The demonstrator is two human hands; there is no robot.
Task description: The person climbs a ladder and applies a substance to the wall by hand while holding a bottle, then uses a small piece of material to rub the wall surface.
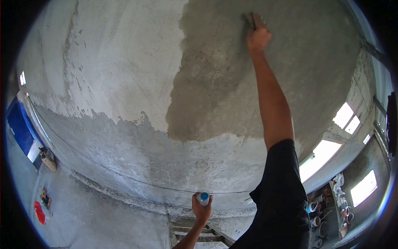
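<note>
Resting in the left hand (201,212), a clear blue-capped bottle (203,199).

This looks like a building interior with unfinished surfaces, perhaps a site under work: the wall (124,58) is bare and blotchy, with a darker damp-looking patch (207,83) beside paler grey. The floor (99,220) is raw and grey too. Buckets (316,220) crowd the right side, below bright openings (319,159); a blue panel (20,126) stands far left.
</note>
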